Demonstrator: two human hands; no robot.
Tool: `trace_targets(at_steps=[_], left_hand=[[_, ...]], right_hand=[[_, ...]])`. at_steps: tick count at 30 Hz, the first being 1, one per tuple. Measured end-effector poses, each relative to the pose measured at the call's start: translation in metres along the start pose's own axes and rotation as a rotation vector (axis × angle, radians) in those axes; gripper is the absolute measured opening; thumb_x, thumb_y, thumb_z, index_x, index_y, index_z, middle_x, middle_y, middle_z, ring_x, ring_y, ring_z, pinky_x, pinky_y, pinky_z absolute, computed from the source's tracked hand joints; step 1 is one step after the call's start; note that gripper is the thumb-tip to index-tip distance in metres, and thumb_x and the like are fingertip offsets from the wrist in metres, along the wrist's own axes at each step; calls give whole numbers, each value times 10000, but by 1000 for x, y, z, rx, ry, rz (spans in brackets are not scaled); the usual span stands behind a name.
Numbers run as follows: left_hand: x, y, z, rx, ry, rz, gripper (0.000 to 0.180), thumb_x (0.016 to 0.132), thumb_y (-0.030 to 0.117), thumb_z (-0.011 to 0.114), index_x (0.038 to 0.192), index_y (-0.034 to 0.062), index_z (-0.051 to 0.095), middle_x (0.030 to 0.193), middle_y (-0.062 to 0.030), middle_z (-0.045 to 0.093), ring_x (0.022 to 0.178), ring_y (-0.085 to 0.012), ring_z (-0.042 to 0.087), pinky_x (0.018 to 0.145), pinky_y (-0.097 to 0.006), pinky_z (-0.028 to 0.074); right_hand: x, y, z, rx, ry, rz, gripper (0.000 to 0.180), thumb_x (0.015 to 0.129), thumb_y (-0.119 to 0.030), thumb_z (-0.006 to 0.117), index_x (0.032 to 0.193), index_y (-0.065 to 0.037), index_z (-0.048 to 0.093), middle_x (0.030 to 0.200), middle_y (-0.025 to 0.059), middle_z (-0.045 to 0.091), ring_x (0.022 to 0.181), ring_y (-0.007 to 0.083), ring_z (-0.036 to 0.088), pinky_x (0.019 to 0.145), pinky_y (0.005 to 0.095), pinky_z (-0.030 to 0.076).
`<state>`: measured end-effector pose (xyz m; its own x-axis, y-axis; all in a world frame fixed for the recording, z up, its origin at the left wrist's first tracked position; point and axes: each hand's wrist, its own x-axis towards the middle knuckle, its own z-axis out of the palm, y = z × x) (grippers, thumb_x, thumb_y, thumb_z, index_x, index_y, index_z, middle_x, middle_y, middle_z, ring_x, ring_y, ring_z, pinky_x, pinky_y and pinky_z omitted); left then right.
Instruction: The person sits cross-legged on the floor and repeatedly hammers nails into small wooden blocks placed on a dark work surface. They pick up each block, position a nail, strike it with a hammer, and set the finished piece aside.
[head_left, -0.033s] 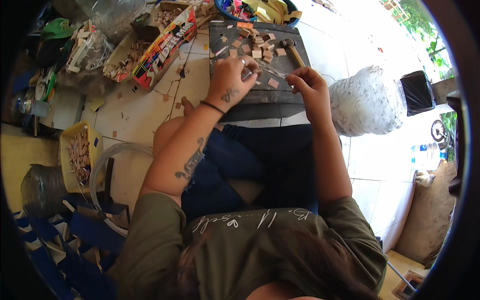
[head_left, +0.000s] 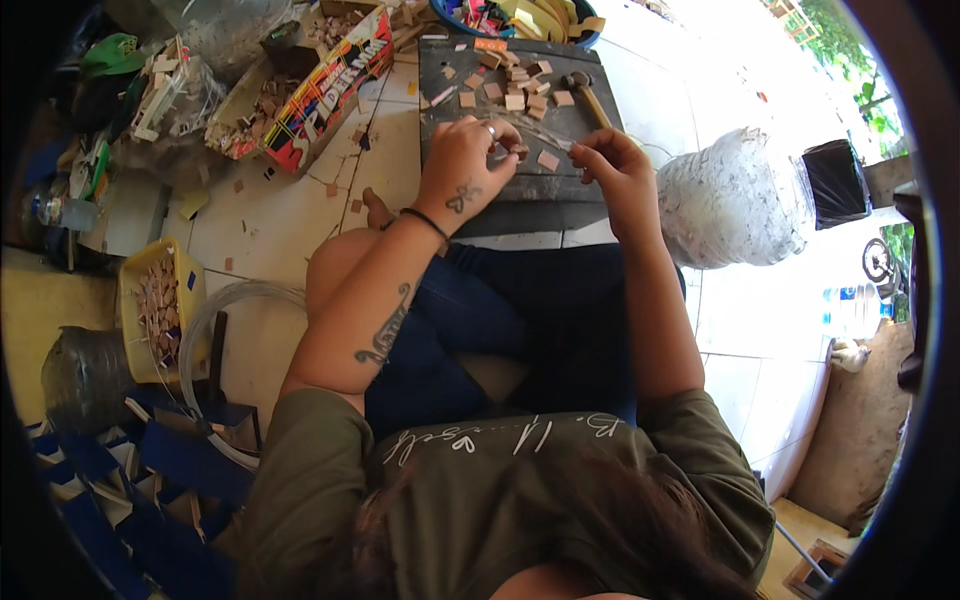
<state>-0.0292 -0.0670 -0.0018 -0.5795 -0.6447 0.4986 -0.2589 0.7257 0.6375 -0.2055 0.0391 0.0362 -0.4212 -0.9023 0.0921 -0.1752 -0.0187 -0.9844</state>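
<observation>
My left hand [head_left: 472,160] is over the near left part of a dark low work table [head_left: 440,190], thumb and fingers closed around a small brown piece [head_left: 520,150] that looks like wood. To its right, my right hand [head_left: 618,165] is pinched above the table's right edge, with something thin and pale at the fingertips, too small to name. Thin pale strands [head_left: 535,128] stretch across the table just beyond the hands. A flat wooden square [head_left: 548,160] lies between them. Farther back is a loose heap of small wooden blocks [head_left: 515,88], beside a hammer [head_left: 594,105].
A blue basin [head_left: 590,35] of scraps stands behind the table. At left are a printed box [head_left: 330,100] of wood pieces, a yellow bin [head_left: 130,320] and a coil of clear tubing [head_left: 205,330]. A plastic-wrapped bundle [head_left: 735,200] sits at right.
My left hand has shifted slightly and its wrist has turned a little. The right hand stays nearly in place, still pinched.
</observation>
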Motion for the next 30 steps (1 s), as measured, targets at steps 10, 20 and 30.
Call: trace_targets(at_steps=[10, 20, 30], left_hand=[[-18, 1, 8, 5, -30, 35, 160, 734, 147, 749, 873, 111, 677, 790, -36, 661, 750, -192, 651, 812, -331, 428], [-19, -4, 13, -44, -16, 38, 104, 752, 171, 716, 831, 129, 662, 776, 11, 673, 797, -192, 601, 830, -349, 395], [-20, -3, 12, -28, -11, 48, 109, 745, 167, 716, 831, 124, 664, 759, 4, 668, 798, -197, 605, 837, -355, 394]], right_hand=[[-5, 13, 29, -342, 32, -192, 98, 791, -86, 714, 838, -19, 660, 749, 39, 685, 666, 73, 623, 619, 229, 495], [-1, 12, 28, -453, -26, -283, 130, 787, -116, 711, 847, -12, 663, 755, 84, 696, 675, 147, 666, 649, 273, 518], [1, 6, 30, -555, -64, -357, 127, 782, -128, 687, 822, -9, 666, 753, 117, 691, 681, 223, 681, 660, 319, 528]])
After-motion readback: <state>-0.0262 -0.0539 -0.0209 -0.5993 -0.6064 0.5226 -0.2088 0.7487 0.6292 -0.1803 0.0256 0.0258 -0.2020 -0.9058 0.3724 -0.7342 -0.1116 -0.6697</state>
